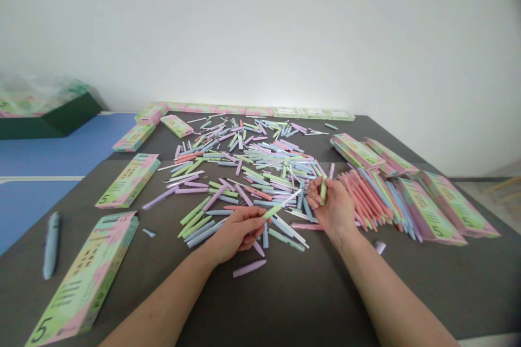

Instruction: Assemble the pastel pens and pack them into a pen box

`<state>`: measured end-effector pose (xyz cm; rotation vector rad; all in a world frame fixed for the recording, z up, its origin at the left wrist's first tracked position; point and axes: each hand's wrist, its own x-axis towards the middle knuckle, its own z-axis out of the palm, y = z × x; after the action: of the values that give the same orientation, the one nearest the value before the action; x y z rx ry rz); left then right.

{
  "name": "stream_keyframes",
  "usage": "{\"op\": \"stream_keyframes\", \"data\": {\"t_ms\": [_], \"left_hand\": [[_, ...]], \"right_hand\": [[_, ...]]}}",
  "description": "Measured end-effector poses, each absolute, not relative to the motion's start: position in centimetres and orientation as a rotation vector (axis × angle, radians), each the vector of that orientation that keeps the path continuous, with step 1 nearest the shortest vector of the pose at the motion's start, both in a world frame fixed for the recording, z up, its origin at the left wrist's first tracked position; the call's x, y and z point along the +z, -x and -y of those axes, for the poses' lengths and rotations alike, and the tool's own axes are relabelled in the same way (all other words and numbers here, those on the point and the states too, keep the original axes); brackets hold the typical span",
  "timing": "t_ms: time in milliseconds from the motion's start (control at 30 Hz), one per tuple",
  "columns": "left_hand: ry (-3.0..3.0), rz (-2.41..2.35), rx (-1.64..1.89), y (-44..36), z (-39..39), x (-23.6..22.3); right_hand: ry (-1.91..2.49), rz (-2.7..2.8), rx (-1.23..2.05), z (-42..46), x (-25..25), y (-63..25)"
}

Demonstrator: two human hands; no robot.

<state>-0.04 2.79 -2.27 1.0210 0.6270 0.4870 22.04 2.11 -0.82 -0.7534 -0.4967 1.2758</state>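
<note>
My left hand (240, 229) is closed on a green pen part (272, 211) with a white refill (292, 197) sticking out of its upper end, pointing up and right. My right hand (334, 203), palm turned up, has its fingers curled round a short green pen piece (323, 190). Between and beyond both hands spreads a loose heap of pen parts (260, 160) in green, blue, purple and pink, mixed with white refills. Just below my left hand lies a purple pen piece (249, 268). Right of my right hand is a row of pens (366, 198), mostly pink, some blue and purple.
Pen boxes (67, 287) line the table's left side, with more boxes (433, 209) at the right and a row of boxes (260, 111) along the back. A blue pen (51, 245) lies at the left edge. A dark green bin (52, 116) stands beyond the left side.
</note>
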Motion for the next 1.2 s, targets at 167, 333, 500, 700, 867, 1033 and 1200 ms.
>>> {"op": "stream_keyframes", "data": {"t_ms": [167,333,500,700,867,1033,1200], "left_hand": [[-1.029,-0.636,0.493,0.2,-3.0,-2.4],[-1.033,-0.661,0.489,0.3,-3.0,-2.3],[-1.036,-0.673,0.49,0.3,-2.9,-2.1],[-1.022,-0.683,0.488,0.2,-3.0,-2.0],[-1.019,-0.687,0.496,0.3,-2.9,-2.0],[-1.011,-0.687,0.502,0.4,-3.1,-2.1],[-0.986,-0.7,0.51,0.4,-3.2,-2.2]], "right_hand": [[0.804,0.551,1.036,-2.3,-0.8,-22.2],[0.763,0.605,0.955,-2.2,-0.6,-22.5],[0.72,0.6,0.981,-2.1,-0.5,-22.4],[0.729,0.635,1.02,-2.0,-0.6,-22.0],[0.722,0.601,1.009,-2.0,-0.3,-22.1],[0.728,0.56,1.089,-2.0,0.3,-22.4],[0.803,0.716,1.247,-1.3,0.3,-21.5]]}}
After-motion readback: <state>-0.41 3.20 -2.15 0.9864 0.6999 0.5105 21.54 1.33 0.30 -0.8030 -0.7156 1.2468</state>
